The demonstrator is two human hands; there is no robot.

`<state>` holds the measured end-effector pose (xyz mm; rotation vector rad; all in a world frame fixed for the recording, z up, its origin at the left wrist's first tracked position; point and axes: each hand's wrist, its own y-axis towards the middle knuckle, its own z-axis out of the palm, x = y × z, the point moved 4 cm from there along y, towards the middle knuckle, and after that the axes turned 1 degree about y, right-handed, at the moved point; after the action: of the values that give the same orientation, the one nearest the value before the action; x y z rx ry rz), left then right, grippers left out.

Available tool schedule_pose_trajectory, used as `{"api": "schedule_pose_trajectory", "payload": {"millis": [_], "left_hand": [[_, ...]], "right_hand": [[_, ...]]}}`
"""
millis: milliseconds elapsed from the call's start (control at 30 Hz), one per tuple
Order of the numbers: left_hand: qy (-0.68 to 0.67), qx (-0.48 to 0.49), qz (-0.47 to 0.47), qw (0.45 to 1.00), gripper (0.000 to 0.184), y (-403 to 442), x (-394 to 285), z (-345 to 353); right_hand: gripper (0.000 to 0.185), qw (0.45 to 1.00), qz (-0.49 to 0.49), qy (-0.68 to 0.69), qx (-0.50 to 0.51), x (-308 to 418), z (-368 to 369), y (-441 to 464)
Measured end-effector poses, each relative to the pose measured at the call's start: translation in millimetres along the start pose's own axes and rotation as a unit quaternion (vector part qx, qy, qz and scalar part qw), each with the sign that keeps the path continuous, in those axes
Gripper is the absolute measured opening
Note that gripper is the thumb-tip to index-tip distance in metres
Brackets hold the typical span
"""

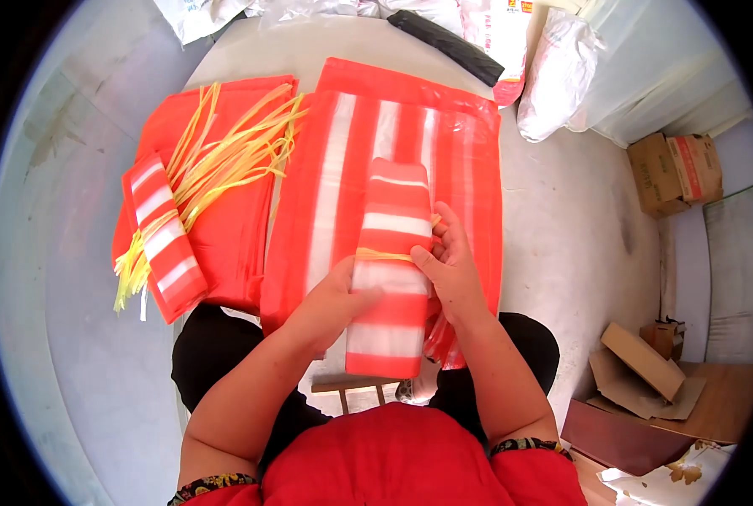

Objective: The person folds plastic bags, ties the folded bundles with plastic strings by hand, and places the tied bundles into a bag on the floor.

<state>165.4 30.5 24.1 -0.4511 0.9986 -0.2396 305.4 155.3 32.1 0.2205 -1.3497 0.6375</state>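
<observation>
Seemingly at tying step — holding folded striped bundle (389,325), crossed by yellow tie (385,255), over flat striped stack (321,190). Clamping left edge in fingers of left hand (336,297), right edge beside tie in fingers of right hand (452,268). Next, probably calls for snugging tie — keeping folds tight.

- On the white-and-red sack (488,38), small printed characters were visible, but they could not be read.
- On the cardboard box (656,179), red print and side lettering were too blurred for reading.
</observation>
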Motion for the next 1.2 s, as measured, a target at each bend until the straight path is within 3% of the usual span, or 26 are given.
{"api": "schedule_pose_trajectory", "payload": {"millis": [233,333,433,533,567,667,733,833,933,1000,1067,1133,1200], "left_hand": [[0.035,0.036,-0.04,0.998,0.055,-5,-1,3],[0.041,0.059,-0.059,0.996,0.059,-5,2,4],[0.039,0.045,-0.066,0.996,0.061,-7,-1,8],[0.099,0.056,-0.035,0.993,0.062,-7,7,5],[0.083,0.055,-0.035,0.994,0.061,-6,12,2],[0.045,0.055,-0.037,0.997,0.059,0,23,-4],[0.035,0.052,-0.04,0.997,0.057,1,24,-6],[0.047,0.045,-0.045,0.997,0.055,0,23,-6],[0.045,0.051,-0.042,0.997,0.055,-1,25,-7],[0.034,0.055,-0.033,0.997,0.055,0,26,-7],[0.02,0.053,-0.033,0.998,0.056,-1,25,-6],[0.005,0.048,-0.045,0.998,0.058,-2,20,-2],[-0.018,0.056,-0.045,0.997,0.057,-6,13,4]], "right_hand": [[0.085,0.999,0.018,-0.043,-0.015,-4,-7,2],[0.072,0.999,-0.016,-0.011,-0.041,0,-11,4],[0.075,0.997,-0.018,0.028,-0.072,6,-18,5],[0.072,0.994,-0.019,0.001,-0.104,13,-24,5],[0.068,0.99,-0.049,-0.069,-0.113,12,-28,7],[0.057,0.938,-0.153,-0.29,-0.112,15,-35,11],[0.047,0.861,-0.238,-0.444,-0.073,33,-22,5],[0.039,0.764,-0.228,-0.585,0.149,19,-9,6],[0.037,0.744,-0.235,-0.61,0.138,6,0,6],[0.032,0.776,-0.303,-0.549,0.077,4,-9,15],[0.03,0.849,-0.302,-0.434,-0.002,5,-25,20],[0.031,0.927,-0.218,-0.296,-0.075,13,-40,17],[0.032,0.959,-0.133,-0.228,-0.105,27,-49,8]]}}
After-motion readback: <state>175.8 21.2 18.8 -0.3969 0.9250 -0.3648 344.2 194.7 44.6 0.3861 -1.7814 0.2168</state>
